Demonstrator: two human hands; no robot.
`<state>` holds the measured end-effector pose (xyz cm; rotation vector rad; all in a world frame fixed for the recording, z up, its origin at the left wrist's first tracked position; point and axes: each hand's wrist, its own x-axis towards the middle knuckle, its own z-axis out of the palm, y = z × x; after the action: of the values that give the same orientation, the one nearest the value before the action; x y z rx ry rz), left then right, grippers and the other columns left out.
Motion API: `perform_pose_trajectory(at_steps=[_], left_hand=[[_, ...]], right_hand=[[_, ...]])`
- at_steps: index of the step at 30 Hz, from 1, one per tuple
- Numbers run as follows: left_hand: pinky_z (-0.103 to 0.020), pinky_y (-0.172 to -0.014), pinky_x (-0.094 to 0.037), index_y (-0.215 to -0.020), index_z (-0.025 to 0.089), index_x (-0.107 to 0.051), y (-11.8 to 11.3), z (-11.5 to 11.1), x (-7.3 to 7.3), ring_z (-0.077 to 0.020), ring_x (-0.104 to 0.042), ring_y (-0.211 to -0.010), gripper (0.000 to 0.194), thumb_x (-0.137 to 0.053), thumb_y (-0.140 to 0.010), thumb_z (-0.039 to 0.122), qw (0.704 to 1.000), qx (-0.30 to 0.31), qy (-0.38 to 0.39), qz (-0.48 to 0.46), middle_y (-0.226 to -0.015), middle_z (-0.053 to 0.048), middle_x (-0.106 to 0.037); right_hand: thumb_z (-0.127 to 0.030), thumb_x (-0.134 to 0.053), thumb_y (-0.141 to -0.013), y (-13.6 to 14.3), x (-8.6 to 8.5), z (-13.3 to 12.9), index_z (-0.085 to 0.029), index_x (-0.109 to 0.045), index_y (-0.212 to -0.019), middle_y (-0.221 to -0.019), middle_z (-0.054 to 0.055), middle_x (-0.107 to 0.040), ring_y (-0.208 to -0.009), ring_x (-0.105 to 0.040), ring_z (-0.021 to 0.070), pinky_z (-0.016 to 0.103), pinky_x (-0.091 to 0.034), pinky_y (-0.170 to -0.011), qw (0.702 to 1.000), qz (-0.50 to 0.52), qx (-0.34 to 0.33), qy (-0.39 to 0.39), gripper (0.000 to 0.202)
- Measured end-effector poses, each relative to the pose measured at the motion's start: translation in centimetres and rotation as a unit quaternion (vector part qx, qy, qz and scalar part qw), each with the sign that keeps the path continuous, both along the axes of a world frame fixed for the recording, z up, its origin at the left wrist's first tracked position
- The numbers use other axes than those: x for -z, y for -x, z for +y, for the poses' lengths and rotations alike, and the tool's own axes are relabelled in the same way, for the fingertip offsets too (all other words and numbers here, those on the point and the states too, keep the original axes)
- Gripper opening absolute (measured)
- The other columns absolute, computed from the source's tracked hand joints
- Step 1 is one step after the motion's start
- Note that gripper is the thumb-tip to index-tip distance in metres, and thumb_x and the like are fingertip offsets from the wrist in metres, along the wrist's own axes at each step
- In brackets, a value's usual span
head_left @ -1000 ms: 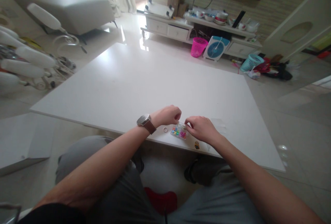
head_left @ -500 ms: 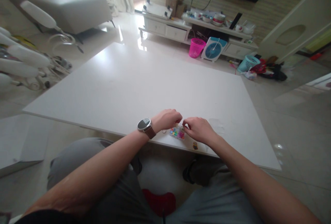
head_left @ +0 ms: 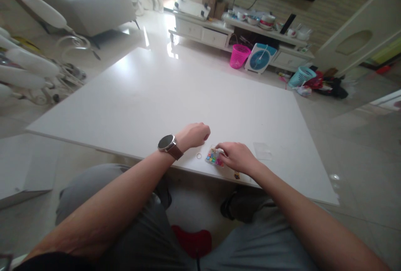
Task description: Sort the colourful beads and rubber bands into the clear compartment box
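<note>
A small clear compartment box [head_left: 207,162] of colourful beads [head_left: 211,158] sits near the white table's front edge. My right hand [head_left: 238,155] bends over its right side, fingers curled down at the compartments; whatever is at the fingertips is hidden. My left hand [head_left: 194,135], with a watch [head_left: 167,142] on the wrist, is raised a little left of and beyond the box, fingers curled closed. What it holds, if anything, cannot be made out. A thin ring [head_left: 199,155] lies left of the box. A yellow minion-like figure [head_left: 237,175] lies nearer the edge.
A clear plastic lid-like sheet [head_left: 262,150] lies right of my right hand on the white table [head_left: 188,91]. Beyond the table stand a pink basket [head_left: 239,56], a fan [head_left: 259,58] and a low cabinet [head_left: 191,29]. White chairs [head_left: 44,11] are at the left.
My left hand has moved away from the box, up and to the left, uncovering the ring and more of the beads. My right hand has moved slightly left over the box.
</note>
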<state>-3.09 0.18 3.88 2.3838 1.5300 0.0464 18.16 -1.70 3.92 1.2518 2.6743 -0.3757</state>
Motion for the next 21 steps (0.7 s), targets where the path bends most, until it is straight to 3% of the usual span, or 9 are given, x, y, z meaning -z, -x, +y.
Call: perform_pose_trajectory(at_steps=[3,5,11,16,21], left_hand=[[-0.029,-0.065,-0.048,-0.079,0.018,-0.074,-0.2,-0.3,0.7,-0.0219,-0.067,-0.074,0.011,-0.068,-0.070,0.014,0.996,-0.003,0.084,0.034,-0.080,-0.008,-0.072],[-0.029,-0.066,-0.049,-0.080,0.017,-0.074,-0.5,-0.5,1.3,-0.0236,-0.068,-0.077,0.015,-0.077,-0.065,0.019,0.991,0.002,0.125,0.048,-0.083,-0.010,-0.073],[-0.030,-0.068,-0.051,-0.081,0.015,-0.074,-1.1,-0.8,2.1,-0.0242,-0.070,-0.079,0.018,-0.079,-0.064,0.018,0.985,0.011,0.155,0.070,-0.086,-0.011,-0.074],[-0.030,-0.065,-0.050,-0.081,0.015,-0.074,-0.5,-0.6,1.5,-0.0240,-0.069,-0.077,0.016,-0.076,-0.066,0.020,0.985,0.020,0.145,0.089,-0.085,-0.012,-0.074],[-0.028,-0.067,-0.048,-0.076,0.018,-0.073,-0.6,0.0,0.2,-0.0186,-0.066,-0.072,0.010,-0.063,-0.074,0.017,0.998,0.027,0.044,-0.037,-0.077,-0.006,-0.073]], right_hand=[[-0.034,-0.049,-0.093,-0.2,-0.2,0.3,-0.028,-0.068,-0.111,-0.094,0.002,-0.073,-0.084,-0.065,0.0184,0.027,-0.035,-0.067,1.000,0.012,0.005,-0.013,0.027],[-0.035,-0.049,-0.093,-0.3,-0.2,0.4,-0.028,-0.068,-0.111,-0.093,0.002,-0.073,-0.081,-0.064,0.0180,0.027,-0.034,-0.066,1.000,0.013,0.004,-0.014,0.027],[-0.033,-0.051,-0.091,-0.4,-0.6,0.4,-0.028,-0.068,-0.111,-0.094,0.002,-0.073,-0.082,-0.063,0.0176,0.027,-0.034,-0.066,1.000,0.010,0.011,-0.016,0.027],[-0.033,-0.051,-0.091,-0.3,-1.1,0.2,-0.027,-0.069,-0.107,-0.096,0.002,-0.073,-0.082,-0.063,0.0174,0.027,-0.036,-0.069,1.000,0.006,0.017,-0.009,0.025],[-0.036,-0.049,-0.092,-0.6,-1.6,0.4,-0.028,-0.070,-0.105,-0.096,0.002,-0.073,-0.082,-0.063,0.0181,0.027,-0.036,-0.068,0.999,-0.002,0.032,-0.014,0.026]])
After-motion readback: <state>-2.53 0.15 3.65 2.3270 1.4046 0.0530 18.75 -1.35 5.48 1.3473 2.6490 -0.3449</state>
